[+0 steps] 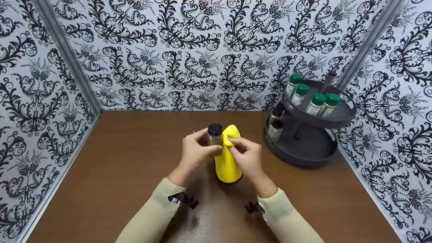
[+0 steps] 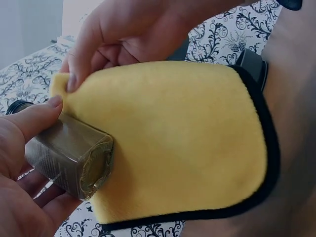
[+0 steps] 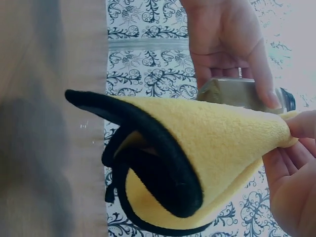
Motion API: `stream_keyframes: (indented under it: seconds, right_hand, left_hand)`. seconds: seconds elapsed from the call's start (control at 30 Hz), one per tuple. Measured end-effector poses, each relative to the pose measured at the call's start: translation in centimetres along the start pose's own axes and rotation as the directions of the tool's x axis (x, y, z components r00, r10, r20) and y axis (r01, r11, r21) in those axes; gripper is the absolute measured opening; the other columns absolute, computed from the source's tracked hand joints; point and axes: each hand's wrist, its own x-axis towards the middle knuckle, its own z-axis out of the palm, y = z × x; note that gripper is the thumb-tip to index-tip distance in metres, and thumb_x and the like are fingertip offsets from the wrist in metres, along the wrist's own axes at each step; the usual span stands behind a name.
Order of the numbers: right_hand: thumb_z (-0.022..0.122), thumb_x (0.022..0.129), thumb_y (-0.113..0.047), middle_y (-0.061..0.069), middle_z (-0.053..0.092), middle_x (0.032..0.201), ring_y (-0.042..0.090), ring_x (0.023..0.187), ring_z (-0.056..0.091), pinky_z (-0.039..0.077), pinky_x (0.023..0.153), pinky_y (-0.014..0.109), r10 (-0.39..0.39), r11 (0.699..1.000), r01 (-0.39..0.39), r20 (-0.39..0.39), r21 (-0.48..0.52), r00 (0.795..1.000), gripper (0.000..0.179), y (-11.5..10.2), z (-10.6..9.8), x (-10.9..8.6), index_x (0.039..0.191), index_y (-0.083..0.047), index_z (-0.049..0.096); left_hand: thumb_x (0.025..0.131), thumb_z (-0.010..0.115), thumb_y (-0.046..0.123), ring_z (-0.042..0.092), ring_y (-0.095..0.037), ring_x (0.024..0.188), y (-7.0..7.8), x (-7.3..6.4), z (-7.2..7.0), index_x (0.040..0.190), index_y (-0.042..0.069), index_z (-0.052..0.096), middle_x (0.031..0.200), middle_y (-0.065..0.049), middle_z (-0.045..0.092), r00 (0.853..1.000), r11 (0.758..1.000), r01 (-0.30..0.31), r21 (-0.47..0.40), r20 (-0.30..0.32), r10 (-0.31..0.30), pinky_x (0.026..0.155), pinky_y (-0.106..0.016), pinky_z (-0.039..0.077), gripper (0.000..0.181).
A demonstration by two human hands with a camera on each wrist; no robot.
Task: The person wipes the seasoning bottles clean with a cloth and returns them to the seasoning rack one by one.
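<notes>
So the left hand (image 1: 195, 152) has its fingers and thumb wrapped round a black-capped jar (image 1: 215, 135), held up over the brown table (image 1: 141, 145). Right next to it, the right hand (image 1: 249, 156) is pinching a bunched bit of yellow cloth (image 1: 229, 168), black edging and all. Farther back on the right there's a dark two-tier rack (image 1: 300, 160), green-capped bottles (image 1: 317, 100) up top, black-capped ones (image 1: 275, 131) below, then patterned walls (image 1: 189, 50).

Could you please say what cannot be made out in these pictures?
- Print on the bottle, left wrist view: too blurred to read.
- Far fingertips of the left hand, head view: behind the bottle.
- Back of the lower tray, head view: partly behind the upper tray.
</notes>
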Motion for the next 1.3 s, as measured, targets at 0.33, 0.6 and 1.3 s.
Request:
stream_keyframes:
  seconds: [0.33, 0.6, 1.3]
  right_hand:
    - [0.076, 0.088, 0.012, 0.028, 0.079, 0.104, 0.005, 0.088, 0.076, 0.064, 0.078, 0.023, -0.097, 0.993, 0.106, -0.146, 0.056, 0.984, 0.023, 0.0, 0.3, -0.1, 0.11, 0.009, 0.079]
    - [0.076, 0.089, 0.011, 0.024, 0.079, 0.101, 0.006, 0.082, 0.073, 0.062, 0.074, 0.02, -0.116, 0.992, 0.124, -0.192, 0.026, 0.974, 0.023, 0.6, 0.7, -0.2, 0.111, 0.006, 0.08]
    - [0.08, 0.088, 0.007, 0.018, 0.081, 0.104, 0.009, 0.086, 0.075, 0.063, 0.079, 0.024, 0.026, 1.0, -0.025, -0.091, 0.006, 0.995, 0.022, 1.2, 0.6, 0.0, 0.109, 0.001, 0.083]
  left_hand:
    - [0.067, 0.101, 0.019, 0.072, -0.019, 0.082, -0.6, 0.0, 0.4, 0.12, 0.022, 0.082, 0.095, -0.004, 0.08, 0.997, 0.998, 0.042, 0.047, 0.061, -0.044, 0.074, -0.03, 0.062, 0.057]
    - [0.066, 0.101, 0.018, 0.074, -0.021, 0.087, -0.3, 0.0, 0.1, 0.119, 0.025, 0.082, 0.099, -0.002, 0.081, 0.991, 0.997, 0.055, 0.055, 0.121, -0.061, 0.079, -0.035, 0.063, 0.058]
    - [0.07, 0.101, 0.023, 0.074, -0.022, 0.086, 0.1, -0.1, 0.2, 0.116, 0.02, 0.083, 0.099, -0.005, 0.081, 0.992, 0.998, 0.069, -0.012, 0.105, -0.068, 0.079, -0.035, 0.064, 0.049]
